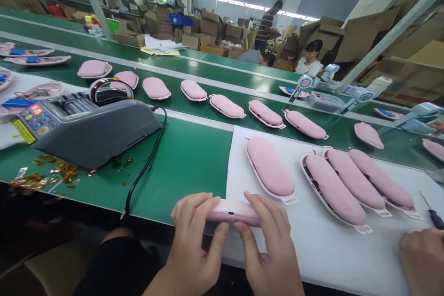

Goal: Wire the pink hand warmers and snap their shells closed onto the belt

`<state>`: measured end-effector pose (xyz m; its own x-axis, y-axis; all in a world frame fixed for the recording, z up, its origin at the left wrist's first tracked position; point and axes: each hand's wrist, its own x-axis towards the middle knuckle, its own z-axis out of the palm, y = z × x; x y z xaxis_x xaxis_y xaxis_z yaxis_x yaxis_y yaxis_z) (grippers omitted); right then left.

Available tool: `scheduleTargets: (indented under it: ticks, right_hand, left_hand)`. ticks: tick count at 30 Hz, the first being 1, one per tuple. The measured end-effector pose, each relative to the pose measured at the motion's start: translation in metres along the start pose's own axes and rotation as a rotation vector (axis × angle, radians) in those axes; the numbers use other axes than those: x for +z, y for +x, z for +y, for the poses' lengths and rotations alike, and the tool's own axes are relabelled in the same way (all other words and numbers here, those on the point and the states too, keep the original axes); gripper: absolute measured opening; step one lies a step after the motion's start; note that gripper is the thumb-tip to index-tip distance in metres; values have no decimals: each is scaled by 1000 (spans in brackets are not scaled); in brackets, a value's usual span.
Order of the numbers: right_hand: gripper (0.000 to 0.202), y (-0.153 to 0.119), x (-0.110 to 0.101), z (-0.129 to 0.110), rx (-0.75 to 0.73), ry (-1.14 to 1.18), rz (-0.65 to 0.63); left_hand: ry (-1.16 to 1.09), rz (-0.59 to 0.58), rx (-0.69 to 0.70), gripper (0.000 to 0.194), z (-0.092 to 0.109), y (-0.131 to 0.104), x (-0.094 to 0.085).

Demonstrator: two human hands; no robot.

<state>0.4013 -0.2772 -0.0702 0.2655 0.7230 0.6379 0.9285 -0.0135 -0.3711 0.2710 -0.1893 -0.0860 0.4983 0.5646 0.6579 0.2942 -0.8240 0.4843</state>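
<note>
Near the front edge of the table, a pink padded eye massager [231,212] is pinched between both hands, its edge with a small dark port turned toward me. My left hand [196,240] grips its left end, thumb below and fingers on top. My right hand [268,240] grips the right end in the same way. Just beyond, a similar pink eye massager [270,166] lies on a white foam sheet [277,249]. Three more, one being the nearest massager [335,189], lie side by side to the right with dark gaps along their edges.
A grey tape dispenser [100,125] with a black cord [145,171] stands left, amber tape scraps [58,171] beside it. Several pink massagers line the green conveyor belt [166,67] behind. At right are another person's hand [425,259], a screwdriver [433,215] and small fans [360,95].
</note>
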Motion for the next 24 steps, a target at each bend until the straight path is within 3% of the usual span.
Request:
scheduleTargets:
  ticks: [5, 11, 17, 24]
  right_hand:
    - [37, -7, -4, -1, 19, 13, -67]
    - [28, 5, -6, 2, -98, -87, -96]
    - [18, 26, -4, 2, -138, -140, 9]
    - [20, 8, 23, -2, -21, -206, 249]
  left_hand:
    - [18, 39, 7, 26, 2, -7, 0]
    - [51, 91, 42, 24, -7, 2, 2]
    - [-4, 16, 229, 17, -22, 37, 0]
    - [3, 83, 230, 19, -23, 37, 11]
